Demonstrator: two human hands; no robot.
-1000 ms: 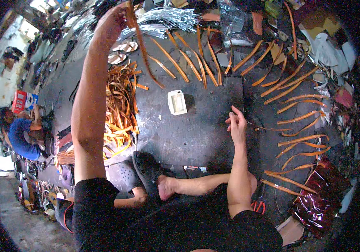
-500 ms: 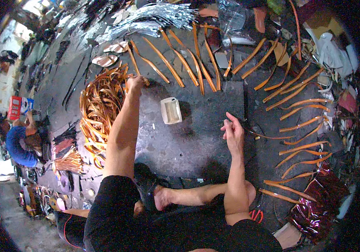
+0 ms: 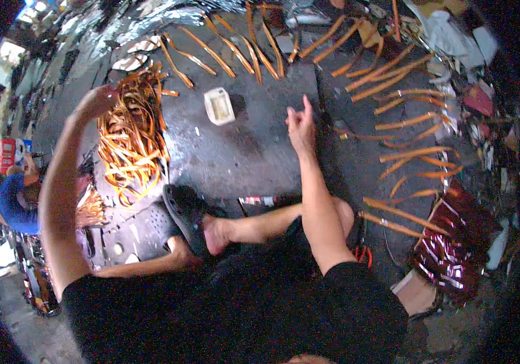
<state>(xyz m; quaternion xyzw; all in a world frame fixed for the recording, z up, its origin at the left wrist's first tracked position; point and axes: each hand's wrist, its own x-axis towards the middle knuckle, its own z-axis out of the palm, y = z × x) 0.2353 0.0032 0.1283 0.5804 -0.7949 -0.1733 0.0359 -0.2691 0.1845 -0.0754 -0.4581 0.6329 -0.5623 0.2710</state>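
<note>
A tangled pile of glossy brown-orange strips [image 3: 131, 136] lies on the left. My left hand [image 3: 103, 99] is at its far-left edge, blurred, so whether the fingers grip a strip is unclear. My right hand [image 3: 301, 130] hovers above the right side of a dark flat board [image 3: 251, 148]; its index finger points away from me, the other fingers are partly curled, and no object shows in them. A small pale rectangular tub [image 3: 209, 108] sits on the board between my hands. Separate strips [image 3: 207, 53] are spread in an arc along the far and right sides.
Shiny dark-red sheeting [image 3: 454, 261] lies at the lower right. Red loops, perhaps handles [image 3: 364, 256], show beside my right knee. Pale oval pieces [image 3: 131, 62] rest beyond the pile. A white plastic bag [image 3: 445, 36] is far right. A person in blue [image 3: 17, 203] sits at far left.
My left hand has moved left, from the pile's far-right corner to its far-left edge. The whole view has shifted, and my right hand keeps a similar pose over the board.
</note>
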